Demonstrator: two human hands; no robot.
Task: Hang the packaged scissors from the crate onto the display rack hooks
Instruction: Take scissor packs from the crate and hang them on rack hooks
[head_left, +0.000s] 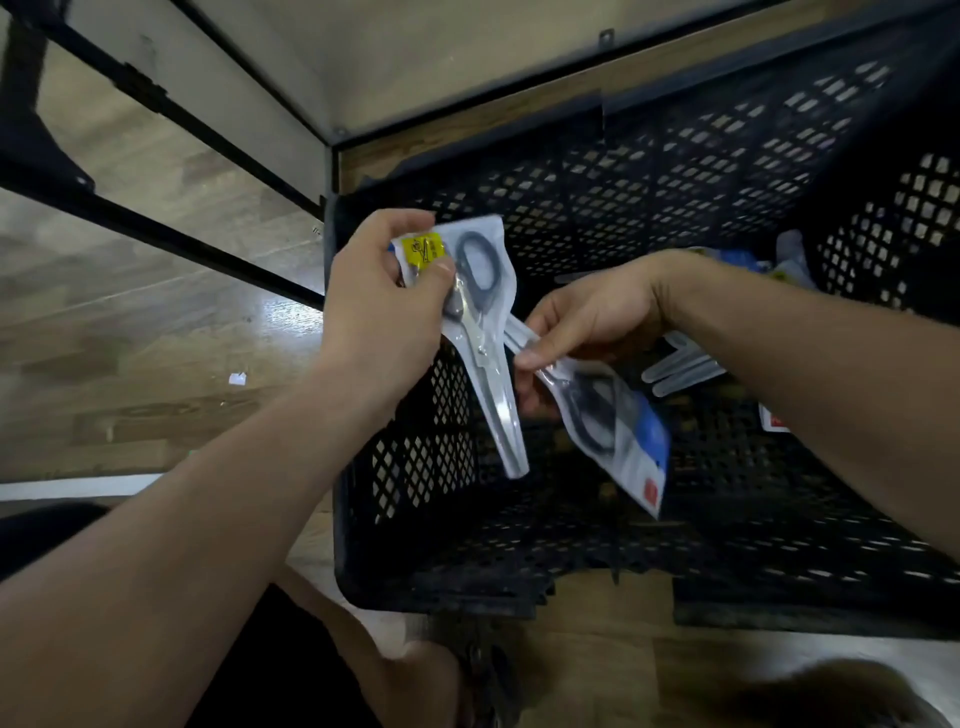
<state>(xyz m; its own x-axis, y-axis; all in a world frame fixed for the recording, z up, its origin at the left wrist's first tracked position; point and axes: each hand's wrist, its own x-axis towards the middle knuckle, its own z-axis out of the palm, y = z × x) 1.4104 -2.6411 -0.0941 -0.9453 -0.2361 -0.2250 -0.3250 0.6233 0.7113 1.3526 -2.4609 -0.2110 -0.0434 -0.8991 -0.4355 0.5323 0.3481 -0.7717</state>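
Holding two packs at once above the black perforated plastic crate (675, 156). The left hand (384, 306) grips a clear, glossy plastic pack of black-handled scissors with a yellow label (488, 364) at its top end, fingers curled behind and thumb pressed on the front just under the label. The handle loops are up and the steel blades point down. The pack tapers to a narrow tip that hangs over the crate's near-left corner. It is probably held by the top so the hanging end stays free for a hook; no hang hole can be made out.

The right hand (592, 322) pinches a second clear pack of scissors with a blue card insert and a small red mark (613, 421). Thumb and fingers close on the narrow blade end, so this one hangs inverted, loops down. Whether the two packs touch where they cross near the right fingertips, I cannot tell. Judgement: the yellow-label pack is oriented for hanging, while the blue-card pack needs turning first.

Further packs (680, 369) lie in the crate's far-right part, partly hidden by the right forearm. The crate walls are a rigid, matt lattice. The crate stands on a slightly shiny wood-plank floor (156, 332). Black metal bars (171, 109) at upper left are possibly the rack frame; no hooks are in view. The film looks slick, so a loose pinch could slip.
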